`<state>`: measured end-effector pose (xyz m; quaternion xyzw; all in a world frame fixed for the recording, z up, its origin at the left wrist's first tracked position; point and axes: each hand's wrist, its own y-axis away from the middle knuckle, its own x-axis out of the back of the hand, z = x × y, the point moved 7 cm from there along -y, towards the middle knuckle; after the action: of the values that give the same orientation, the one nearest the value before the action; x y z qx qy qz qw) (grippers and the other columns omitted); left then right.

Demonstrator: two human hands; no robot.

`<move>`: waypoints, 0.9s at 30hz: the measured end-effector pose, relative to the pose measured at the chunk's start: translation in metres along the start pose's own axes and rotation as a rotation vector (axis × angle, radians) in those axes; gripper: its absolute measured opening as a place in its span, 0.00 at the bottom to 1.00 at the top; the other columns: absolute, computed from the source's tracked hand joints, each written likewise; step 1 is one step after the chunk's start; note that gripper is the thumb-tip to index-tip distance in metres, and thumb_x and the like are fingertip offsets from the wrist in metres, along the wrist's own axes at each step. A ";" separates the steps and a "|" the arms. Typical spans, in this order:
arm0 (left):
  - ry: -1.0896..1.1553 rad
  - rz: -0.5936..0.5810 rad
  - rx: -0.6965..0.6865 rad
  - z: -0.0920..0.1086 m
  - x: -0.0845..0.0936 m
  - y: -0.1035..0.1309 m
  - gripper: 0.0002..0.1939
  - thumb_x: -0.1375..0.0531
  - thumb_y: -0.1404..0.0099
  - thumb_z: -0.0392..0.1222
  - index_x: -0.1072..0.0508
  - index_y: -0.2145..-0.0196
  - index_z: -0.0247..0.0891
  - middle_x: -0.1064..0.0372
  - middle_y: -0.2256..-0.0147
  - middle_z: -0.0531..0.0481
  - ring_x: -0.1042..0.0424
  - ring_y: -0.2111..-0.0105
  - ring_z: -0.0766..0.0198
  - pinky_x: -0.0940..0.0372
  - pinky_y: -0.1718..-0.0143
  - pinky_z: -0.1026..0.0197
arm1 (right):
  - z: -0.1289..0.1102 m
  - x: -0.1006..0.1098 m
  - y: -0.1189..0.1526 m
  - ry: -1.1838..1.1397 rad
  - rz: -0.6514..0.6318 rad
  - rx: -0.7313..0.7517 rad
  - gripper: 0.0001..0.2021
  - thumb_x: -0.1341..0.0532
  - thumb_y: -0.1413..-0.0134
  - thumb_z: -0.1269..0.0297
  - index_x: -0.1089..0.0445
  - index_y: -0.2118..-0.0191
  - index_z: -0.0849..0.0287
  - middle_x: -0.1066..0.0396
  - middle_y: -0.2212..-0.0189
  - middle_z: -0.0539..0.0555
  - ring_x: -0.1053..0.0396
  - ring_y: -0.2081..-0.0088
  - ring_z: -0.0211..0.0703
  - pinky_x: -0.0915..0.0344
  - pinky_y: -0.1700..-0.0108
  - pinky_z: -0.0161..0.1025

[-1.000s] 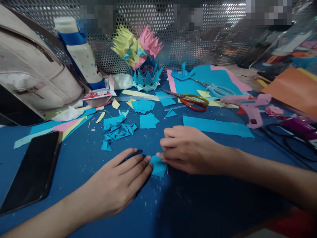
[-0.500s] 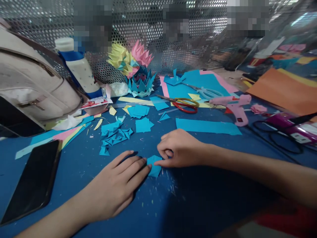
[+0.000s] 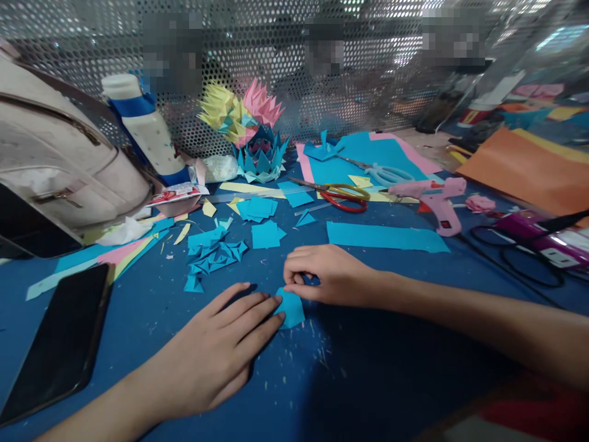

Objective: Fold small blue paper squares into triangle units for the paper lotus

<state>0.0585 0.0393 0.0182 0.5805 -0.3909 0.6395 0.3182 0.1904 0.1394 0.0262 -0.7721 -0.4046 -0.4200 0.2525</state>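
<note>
A small piece of blue paper (image 3: 293, 310) lies on the dark blue tabletop between my hands. My left hand (image 3: 221, 344) rests flat with its fingers stretched out, two fingertips pressing on the paper's left edge. My right hand (image 3: 329, 274) is curled, thumb and forefinger pinching at the paper's top corner. Left of them sits a cluster of folded blue paper pieces (image 3: 214, 255). Beyond my hands lie a blue paper square (image 3: 267, 235), a stack of blue squares (image 3: 256, 209) and a long blue paper strip (image 3: 386, 237).
Red-and-yellow-handled scissors (image 3: 344, 195) and a pink glue gun (image 3: 439, 199) lie behind the strip. Folded paper flowers (image 3: 260, 153) stand by the perforated metal screen (image 3: 285, 49). At left are a phone (image 3: 59, 337), a bag (image 3: 59, 141) and a bottle (image 3: 147, 135).
My right hand has shifted slightly left, its thumb moving from the paper's middle to its top corner. The paper now shows a smoother face. My left fingertips have slid a little farther over it.
</note>
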 end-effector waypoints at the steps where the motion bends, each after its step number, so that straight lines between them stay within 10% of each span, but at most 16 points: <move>1: 0.000 0.001 0.001 0.000 0.000 0.000 0.26 0.50 0.28 0.37 0.41 0.34 0.34 0.44 0.34 0.44 0.42 0.37 0.51 0.54 0.33 0.43 | 0.001 0.000 0.000 0.001 0.010 0.002 0.06 0.38 0.41 0.68 0.32 0.69 0.59 0.32 0.72 0.47 0.37 0.68 0.35 0.49 0.68 0.33; 19: -0.044 -0.030 -0.079 0.004 -0.001 -0.001 0.29 0.51 0.33 0.31 0.44 0.34 0.31 0.47 0.33 0.42 0.49 0.33 0.56 0.71 0.30 0.48 | -0.001 -0.004 0.001 -0.028 0.087 0.129 0.04 0.40 0.38 0.69 0.30 0.65 0.59 0.30 0.70 0.48 0.36 0.68 0.35 0.45 0.66 0.33; 27: 0.036 -0.056 -0.036 0.003 -0.003 -0.001 0.30 0.51 0.33 0.31 0.45 0.34 0.32 0.45 0.34 0.42 0.45 0.35 0.54 0.56 0.31 0.44 | -0.001 0.000 0.001 0.035 0.074 0.039 0.06 0.37 0.41 0.64 0.31 0.68 0.59 0.32 0.72 0.48 0.37 0.68 0.36 0.47 0.67 0.33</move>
<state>0.0613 0.0378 0.0159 0.5737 -0.3802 0.6334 0.3537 0.1909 0.1383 0.0268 -0.7741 -0.3793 -0.4159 0.2898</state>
